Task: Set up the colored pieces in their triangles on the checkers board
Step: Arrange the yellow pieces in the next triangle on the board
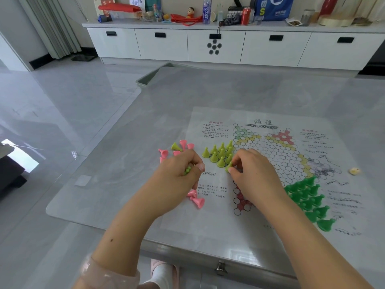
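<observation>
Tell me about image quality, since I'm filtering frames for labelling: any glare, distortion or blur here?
Head view: wide-angle bending curves the cabinet line and table edges; soft window glare sheens the glossy floor and tabletop; the board print is washed out and its small text unreadable; the hands, left hand and right hand, and the yellow-green pieces look reasonably sharp.

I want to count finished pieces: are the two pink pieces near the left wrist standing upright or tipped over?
Tipped over. The two pink pieces lie on their sides beside the left hand, wide bases facing sideways, outside the printed triangles.
</observation>
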Available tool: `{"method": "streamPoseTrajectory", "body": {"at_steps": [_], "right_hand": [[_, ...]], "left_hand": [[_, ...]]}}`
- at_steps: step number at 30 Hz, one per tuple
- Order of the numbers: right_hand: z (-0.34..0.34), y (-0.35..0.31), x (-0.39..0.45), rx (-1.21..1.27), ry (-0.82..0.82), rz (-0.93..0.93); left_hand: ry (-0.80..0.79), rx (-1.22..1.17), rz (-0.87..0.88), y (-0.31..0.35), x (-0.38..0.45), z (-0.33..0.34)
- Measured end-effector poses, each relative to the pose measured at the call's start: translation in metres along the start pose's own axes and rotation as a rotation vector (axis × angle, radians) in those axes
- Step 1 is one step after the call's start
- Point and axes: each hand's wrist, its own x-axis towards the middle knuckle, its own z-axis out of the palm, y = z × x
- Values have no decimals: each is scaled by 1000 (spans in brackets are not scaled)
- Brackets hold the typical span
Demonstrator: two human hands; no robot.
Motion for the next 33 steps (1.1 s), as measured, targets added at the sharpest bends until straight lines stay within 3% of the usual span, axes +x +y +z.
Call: {"method": "streamPoseTrajectory", "body": {"at_steps": [18, 25, 33], "right_hand": [[-11, 2, 0, -2, -47, 11], [-37, -8, -1, 152, 74, -80], [-31, -26, -8, 355, -85, -184]], "left_hand": [[22, 50, -76, 0, 2, 0], [26, -229, -259, 1, 1, -2], [63, -295, -218, 6, 2, -1]]}}
